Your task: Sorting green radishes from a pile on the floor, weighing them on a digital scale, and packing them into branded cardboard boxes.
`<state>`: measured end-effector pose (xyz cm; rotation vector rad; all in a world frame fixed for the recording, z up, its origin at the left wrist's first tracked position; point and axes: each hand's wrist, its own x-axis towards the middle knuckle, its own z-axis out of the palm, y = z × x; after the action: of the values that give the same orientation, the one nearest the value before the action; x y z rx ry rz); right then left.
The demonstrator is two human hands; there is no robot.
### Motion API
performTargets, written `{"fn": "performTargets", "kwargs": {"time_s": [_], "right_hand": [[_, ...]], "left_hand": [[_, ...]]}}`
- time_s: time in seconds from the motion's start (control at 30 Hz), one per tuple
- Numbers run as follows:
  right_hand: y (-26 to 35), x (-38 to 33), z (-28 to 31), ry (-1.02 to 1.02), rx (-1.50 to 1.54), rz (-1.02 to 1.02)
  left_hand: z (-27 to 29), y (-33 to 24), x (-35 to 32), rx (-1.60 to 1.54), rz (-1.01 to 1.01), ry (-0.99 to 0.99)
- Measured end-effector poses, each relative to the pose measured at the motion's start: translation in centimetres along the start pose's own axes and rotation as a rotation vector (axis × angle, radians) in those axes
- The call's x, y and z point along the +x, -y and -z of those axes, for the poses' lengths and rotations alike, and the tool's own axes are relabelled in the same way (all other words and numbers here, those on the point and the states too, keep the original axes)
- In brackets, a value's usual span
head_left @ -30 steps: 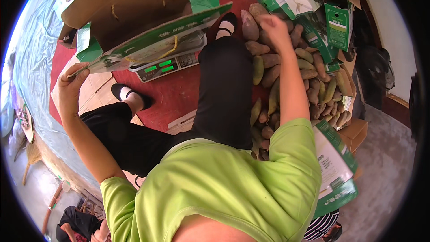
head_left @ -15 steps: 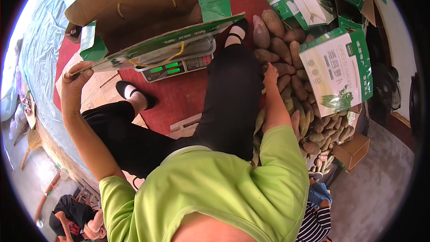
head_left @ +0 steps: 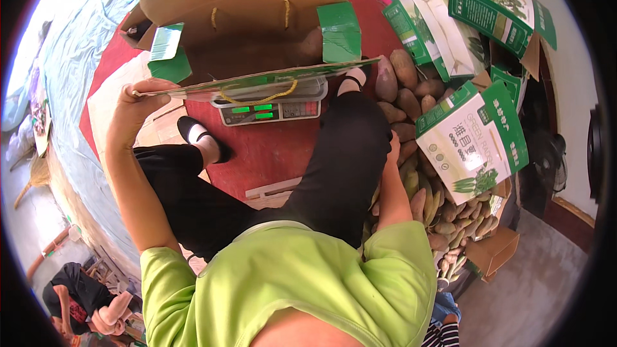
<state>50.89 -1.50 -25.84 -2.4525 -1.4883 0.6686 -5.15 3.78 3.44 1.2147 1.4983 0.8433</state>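
Note:
My left hand (head_left: 144, 101) pinches the near flap (head_left: 257, 77) of a large cardboard carton (head_left: 250, 0) at its left corner. The carton stands open on a digital scale (head_left: 283, 110) with green lit displays. Yellow rope handles hang on its near and far walls, and a sweet potato (head_left: 312, 44) shows inside at the right. My right hand (head_left: 391, 149) is down beside my right knee, next to a heap of sweet potatoes (head_left: 406, 69). The knee hides most of its fingers, so I cannot see whether it holds anything.
White and green cartons (head_left: 472, 141) lie on and behind the heap at the right. Longer green-yellow roots (head_left: 421, 183) lie nearer me. A small brown box (head_left: 493, 254) is at the lower right, a black fan (head_left: 549, 154) by the wall. Another person (head_left: 80, 299) sits lower left.
The view has shifted, so the carton and scale appear farther right and lower. My right hand has drawn back slightly along the knee. My left hand still holds the flap.

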Motion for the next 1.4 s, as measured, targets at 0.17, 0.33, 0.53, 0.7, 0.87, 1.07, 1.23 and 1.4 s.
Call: {"fn": "performTargets", "kwargs": {"time_s": [0.17, 0.33, 0.53, 0.7, 0.87, 1.07, 1.23, 1.4], "right_hand": [[4.0, -0.1, 6.5, -0.122, 0.344, 0.061], [12.2, -0.2, 15.2, -0.332, 0.507, 0.257], [24.4, -2.1, 23.1, -0.317, 0.971, 0.588], [32.2, -3.3, 24.1, -0.084, 1.004, 0.733], [36.6, -3.3, 20.1, 0.103, 0.622, 0.968], [32.5, -1.0, 18.3, 0.039, 0.619, 0.867], [23.1, 0.3, 16.2, -0.136, 0.917, 0.58], [9.7, -1.9, 7.9, -0.185, 0.592, 0.348]], "left_hand": [[0.4, 0.5, 0.2, 0.012, -0.034, 0.082], [0.1, 0.0, 0.2, -0.017, -0.028, 0.107], [0.5, 0.3, 0.1, -0.004, -0.029, 0.096], [0.4, 0.5, 0.4, -0.004, -0.03, 0.118], [0.3, 0.5, 0.3, 0.041, 0.006, 0.055], [0.1, 0.2, 0.7, 0.095, 0.075, 0.008], [1.1, 1.2, 0.2, 0.274, 0.053, -0.12], [1.6, 1.6, 0.3, 0.232, 0.058, -0.114]]}}
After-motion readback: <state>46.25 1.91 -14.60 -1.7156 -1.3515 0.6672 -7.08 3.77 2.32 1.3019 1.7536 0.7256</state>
